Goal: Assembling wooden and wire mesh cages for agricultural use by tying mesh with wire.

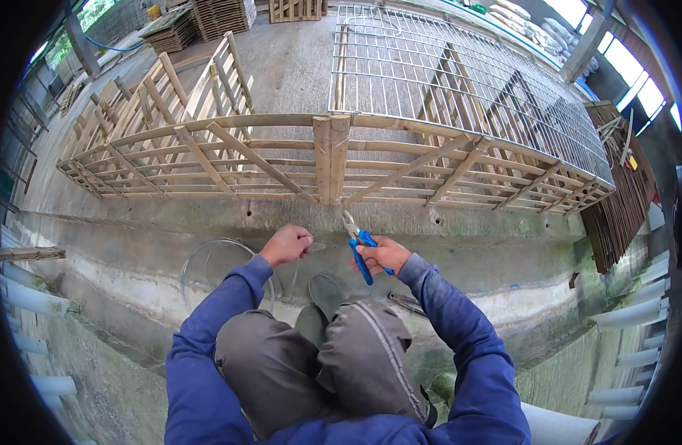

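Your right grip (383, 256) clamped on blue-handled pliers (360, 248), your left grip (285, 245) fisted on thin wire (207, 256), wooden fence panels (326, 159) just beyond the concrete ledge (170, 222)

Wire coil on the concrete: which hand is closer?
Left. The left hand is fisted just up and right of the wire coil, pinching a strand of wire. The right hand grips blue pliers farther right, across the knees.
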The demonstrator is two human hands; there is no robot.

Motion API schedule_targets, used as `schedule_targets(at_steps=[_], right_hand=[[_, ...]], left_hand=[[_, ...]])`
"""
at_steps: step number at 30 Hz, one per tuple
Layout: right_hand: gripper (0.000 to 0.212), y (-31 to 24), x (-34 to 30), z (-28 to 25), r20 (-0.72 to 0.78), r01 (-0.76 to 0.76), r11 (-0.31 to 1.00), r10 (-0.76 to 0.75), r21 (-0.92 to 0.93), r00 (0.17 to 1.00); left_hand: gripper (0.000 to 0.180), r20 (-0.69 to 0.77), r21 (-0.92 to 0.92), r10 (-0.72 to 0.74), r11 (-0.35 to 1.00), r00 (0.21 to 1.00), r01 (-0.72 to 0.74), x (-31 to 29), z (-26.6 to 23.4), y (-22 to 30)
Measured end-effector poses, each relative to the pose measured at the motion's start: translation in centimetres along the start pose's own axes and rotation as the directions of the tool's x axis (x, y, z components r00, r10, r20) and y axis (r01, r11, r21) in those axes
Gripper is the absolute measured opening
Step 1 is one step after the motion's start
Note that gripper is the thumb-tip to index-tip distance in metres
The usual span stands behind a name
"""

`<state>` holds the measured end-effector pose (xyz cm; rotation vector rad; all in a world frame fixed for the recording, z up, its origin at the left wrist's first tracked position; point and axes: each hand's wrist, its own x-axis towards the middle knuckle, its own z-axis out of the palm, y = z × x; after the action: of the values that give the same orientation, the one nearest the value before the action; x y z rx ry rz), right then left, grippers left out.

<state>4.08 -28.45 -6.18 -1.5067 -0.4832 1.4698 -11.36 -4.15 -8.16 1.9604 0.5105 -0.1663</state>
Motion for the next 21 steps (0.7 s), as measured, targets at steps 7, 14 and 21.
schedule_targets(at_steps=[7,14,21], right_hand=[[0.022,-4.3,-4.6,-4.5,-0.121,0.036,0.919,-0.09,-0.393,0.989],[0.022,-8.2,-4.9,-2.4,-0.066,0.145,0.899,-0.188,-0.414,0.98],[0.024,-10.2,-2.4,1.0,-0.043,0.215,0.975,-0.217,-0.047,0.975]], left_hand=[[0.044,-0.254,0.734,0.877,0.449,0.407,-0.51,-2.7,-8.4,15.9],[0.053,0.074,0.871,0.627,0.338,0.776,-0.356,3.9,-13.5,20.8],[0.045,0.34,0.811,0.657,0.158,0.673,-0.563,7.3,-14.4,20.4]])
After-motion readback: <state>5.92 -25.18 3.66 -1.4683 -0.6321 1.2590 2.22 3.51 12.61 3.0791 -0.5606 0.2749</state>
